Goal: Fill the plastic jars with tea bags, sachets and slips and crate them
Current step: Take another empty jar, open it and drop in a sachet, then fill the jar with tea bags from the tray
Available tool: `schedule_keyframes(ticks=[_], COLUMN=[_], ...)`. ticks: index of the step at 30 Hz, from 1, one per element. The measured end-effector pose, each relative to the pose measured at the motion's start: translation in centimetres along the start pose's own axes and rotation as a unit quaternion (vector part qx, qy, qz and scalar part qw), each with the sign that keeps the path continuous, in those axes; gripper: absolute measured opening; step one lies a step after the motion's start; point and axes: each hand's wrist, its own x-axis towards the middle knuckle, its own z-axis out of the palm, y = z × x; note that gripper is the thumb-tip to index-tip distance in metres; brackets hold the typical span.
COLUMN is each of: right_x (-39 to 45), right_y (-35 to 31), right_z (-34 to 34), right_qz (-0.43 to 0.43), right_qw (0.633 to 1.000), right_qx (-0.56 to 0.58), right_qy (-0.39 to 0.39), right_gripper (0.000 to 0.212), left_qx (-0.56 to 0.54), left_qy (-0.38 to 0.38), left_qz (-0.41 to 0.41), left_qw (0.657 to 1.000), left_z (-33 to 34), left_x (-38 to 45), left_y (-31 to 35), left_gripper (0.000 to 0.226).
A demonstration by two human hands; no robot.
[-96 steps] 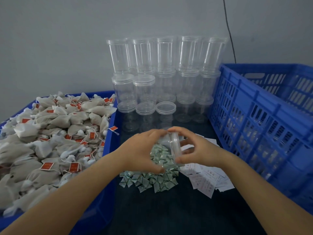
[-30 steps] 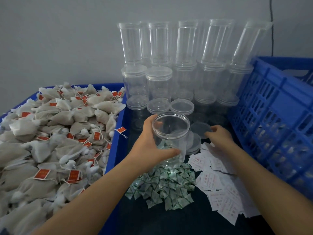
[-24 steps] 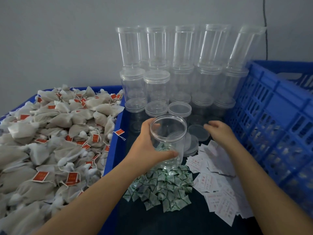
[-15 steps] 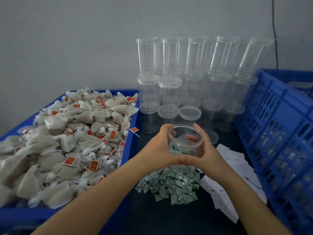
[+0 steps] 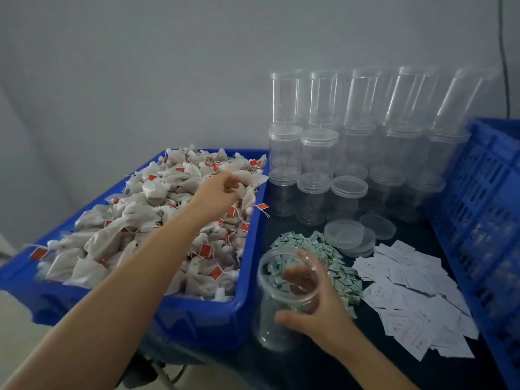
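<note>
My right hand (image 5: 315, 308) now wraps the open jar (image 5: 284, 299) alone, fingers curled round its wall just below the rim; half a second ago both hands cupped it. My left hand (image 5: 216, 192) has let go and reached out over the blue bin (image 5: 197, 319) to the jar's left, fingers closing on a tea bag (image 5: 247, 180) near the far edge; the grip looks like a pinch; the jar seems empty, so filling is only starting. Sachets (image 5: 323, 254) lie just beyond my right hand, slips (image 5: 416, 294) to its right, lids (image 5: 349, 235) further out; the crate (image 5: 484, 209) waits beyond them.
</note>
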Motion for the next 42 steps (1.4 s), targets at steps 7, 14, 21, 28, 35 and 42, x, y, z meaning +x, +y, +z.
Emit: schedule_keyframes(ticks=[7, 14, 21, 28, 35, 42], right_x=[0.4, 1.3, 1.6, 1.8, 1.8, 1.6], right_y=[2.5, 4.3, 4.7, 4.8, 4.7, 4.3], right_z=[1.4, 1.9, 2.3, 2.5, 2.7, 2.7], right_qz=[-0.023, -0.05, -0.069, -0.09, -0.096, -0.098], right_qw=[0.999, 0.997, 0.995, 0.994, 0.993, 0.993], right_qx=[-0.023, -0.056, -0.05, -0.033, -0.026, -0.007], right_qy=[0.022, 0.031, 0.055, 0.057, 0.06, 0.059], right_gripper=[0.1, 0.103, 0.103, 0.097, 0.092, 0.092], left_qx=[0.103, 0.147, 0.138, 0.141, 0.053, 0.057], left_qy=[-0.006, -0.037, 0.028, 0.07, 0.035, -0.137], left_qz=[0.016, -0.004, -0.01, 0.056, 0.099, 0.114], left_qw=[0.995, 0.988, 0.99, 0.986, 0.993, 0.982], left_z=[4.5, 6.3, 5.6, 1.4, -1.8, -0.6], left_x=[3.1, 5.4, 4.2, 3.3, -0.3, -5.2], left_y=[-2.4, -3.3, -3.4, -1.1, 3.2, 4.8], left_gripper=[0.058, 0.038, 0.007, 0.014, 0.012, 0.01])
